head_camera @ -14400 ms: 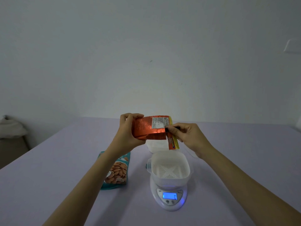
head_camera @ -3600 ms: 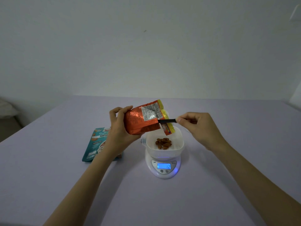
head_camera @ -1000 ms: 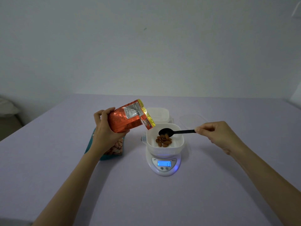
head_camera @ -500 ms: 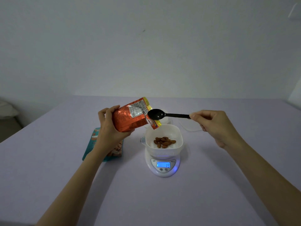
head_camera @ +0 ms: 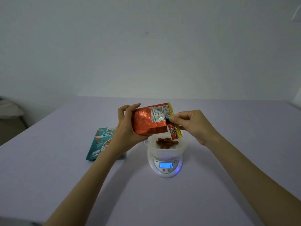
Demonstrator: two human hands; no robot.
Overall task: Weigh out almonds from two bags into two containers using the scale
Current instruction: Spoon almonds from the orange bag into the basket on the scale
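Observation:
My left hand (head_camera: 126, 126) grips an orange foil almond bag (head_camera: 146, 121), tilted with its torn mouth to the right, just above the white container (head_camera: 164, 150). That container sits on a white scale (head_camera: 165, 167) whose blue display reads 16, and holds a small heap of almonds (head_camera: 167, 142). My right hand (head_camera: 193, 124) pinches the handle of a black spoon (head_camera: 167, 120); the spoon's bowl is hidden inside the bag. A teal almond bag (head_camera: 101, 141) lies flat on the table to the left, partly under my left forearm.
The lilac table (head_camera: 146, 201) runs to a pale wall behind. A dark piece of furniture with a white bundle (head_camera: 9, 110) stands beyond the table's left edge. The second container is hidden behind the orange bag and my hands.
The spoon, held free above the container half a second ago, has gone into the orange bag's mouth. My right hand moved left toward the bag. The scale reading is 16.

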